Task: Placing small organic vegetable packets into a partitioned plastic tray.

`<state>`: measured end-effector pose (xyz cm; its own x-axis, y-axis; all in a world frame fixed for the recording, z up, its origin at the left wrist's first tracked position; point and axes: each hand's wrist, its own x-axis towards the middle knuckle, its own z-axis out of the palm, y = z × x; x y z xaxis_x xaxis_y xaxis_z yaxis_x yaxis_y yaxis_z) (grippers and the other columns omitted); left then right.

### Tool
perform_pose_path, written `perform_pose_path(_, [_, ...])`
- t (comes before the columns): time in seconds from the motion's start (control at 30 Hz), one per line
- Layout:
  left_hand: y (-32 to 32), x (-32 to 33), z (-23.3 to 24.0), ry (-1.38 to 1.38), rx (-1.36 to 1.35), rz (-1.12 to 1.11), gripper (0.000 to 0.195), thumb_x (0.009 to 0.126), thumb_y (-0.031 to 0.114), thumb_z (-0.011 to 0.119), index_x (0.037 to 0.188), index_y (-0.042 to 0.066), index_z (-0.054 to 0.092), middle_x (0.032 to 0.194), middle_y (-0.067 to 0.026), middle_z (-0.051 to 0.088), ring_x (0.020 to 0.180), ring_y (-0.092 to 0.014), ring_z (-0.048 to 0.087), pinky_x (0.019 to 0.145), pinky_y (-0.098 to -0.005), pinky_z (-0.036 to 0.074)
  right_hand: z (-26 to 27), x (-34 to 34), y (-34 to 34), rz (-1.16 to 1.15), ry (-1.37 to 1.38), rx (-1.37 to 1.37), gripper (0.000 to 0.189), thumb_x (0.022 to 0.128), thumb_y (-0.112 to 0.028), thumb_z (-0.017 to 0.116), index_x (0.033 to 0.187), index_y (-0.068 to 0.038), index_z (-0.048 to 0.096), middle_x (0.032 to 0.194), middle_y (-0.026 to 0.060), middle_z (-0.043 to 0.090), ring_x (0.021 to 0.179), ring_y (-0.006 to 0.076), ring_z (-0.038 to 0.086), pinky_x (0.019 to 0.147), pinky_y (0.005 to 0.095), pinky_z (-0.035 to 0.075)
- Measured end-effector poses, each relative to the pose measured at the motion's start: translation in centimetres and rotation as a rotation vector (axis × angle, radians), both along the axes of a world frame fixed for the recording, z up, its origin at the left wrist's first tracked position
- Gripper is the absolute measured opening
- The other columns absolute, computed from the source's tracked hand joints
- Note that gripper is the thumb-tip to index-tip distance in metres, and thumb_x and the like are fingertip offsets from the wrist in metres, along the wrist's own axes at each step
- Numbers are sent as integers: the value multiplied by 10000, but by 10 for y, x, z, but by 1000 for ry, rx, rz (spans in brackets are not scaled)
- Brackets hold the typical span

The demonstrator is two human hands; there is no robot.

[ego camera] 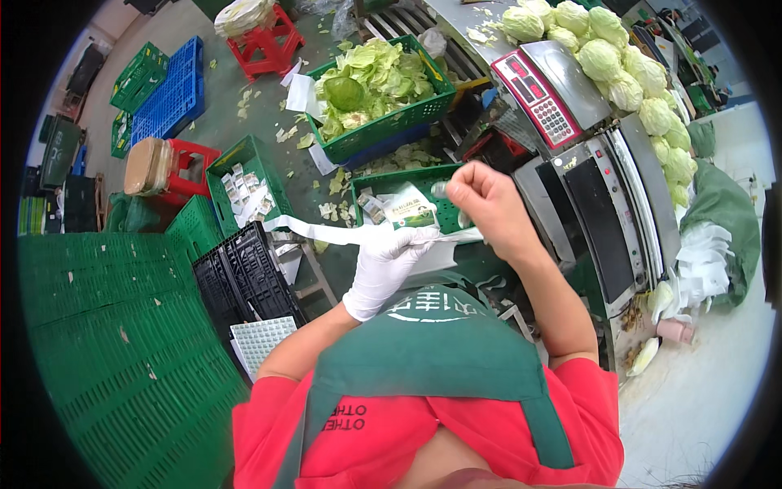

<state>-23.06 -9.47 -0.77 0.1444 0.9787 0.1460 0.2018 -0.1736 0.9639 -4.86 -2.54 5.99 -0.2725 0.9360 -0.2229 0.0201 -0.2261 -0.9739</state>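
My left hand (391, 263), in a white glove, pinches the end of a white paper strip (317, 231) that trails off to the left. Bare and raised to the right, my right hand (489, 202) has its fingers curled; a small clear-and-green piece (438, 189) shows at its fingertips, but whether it is held is unclear. Just beyond both hands lies a green plastic crate (449, 211) with a printed white-and-green label or packet (415, 211) and small printed packs (371, 206). A white sheet (434, 260) hangs below my left hand.
A green crate (391, 119) of lettuce leaves stands ahead. To the right are a red-framed digital scale (534, 98), a steel wrapping machine (602, 214) and a heap of lettuce heads (623, 73). Black crates (241, 275), a smaller green crate (272, 177) and red stools (266, 46) stand left.
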Motion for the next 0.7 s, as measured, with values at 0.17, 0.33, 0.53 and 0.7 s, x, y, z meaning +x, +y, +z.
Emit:
perform_pose_path(0.17, [3, 3, -1, -13, 148, 70, 184, 799, 76, 736, 980, 106, 749, 831, -87, 711, 713, -231, 649, 650, -321, 483, -11, -10, -12, 95, -210, -9, 202, 896, -193, 694, 862, -24, 589, 668, -62, 515, 592, 19, 430, 524, 221, 354])
perform_pose_path(0.33, [1, -5, -10, 160, 223, 95, 241, 773, 83, 756, 1007, 142, 750, 894, -77, 709, 822, -246, 663, 699, -338, 493, -3, -15, -12, 20, -629, 310, 234, 884, -197, 713, 868, -5, 579, 653, -54, 504, 587, 25, 425, 519, 232, 351])
perform_pose_path(0.53, [8, -2, 26, 232, 358, -73, 241, 735, 72, 777, 967, 133, 751, 993, -84, 710, 962, -280, 641, 819, -373, 473, -3, -12, 0, 273, 0, -206, 223, 942, -169, 642, 1056, 22, 653, 935, 34, 693, 811, 83, 617, 724, 258, 506])
perform_pose_path(0.7, [-4, -3, 13, 329, 213, -180, 157, 767, 126, 753, 923, 137, 738, 948, -87, 681, 916, -273, 652, 771, -379, 498, -18, -1, 28, 13, 138, -147, 228, 972, -232, 607, 1046, -18, 638, 887, -16, 662, 762, 27, 572, 702, 221, 464])
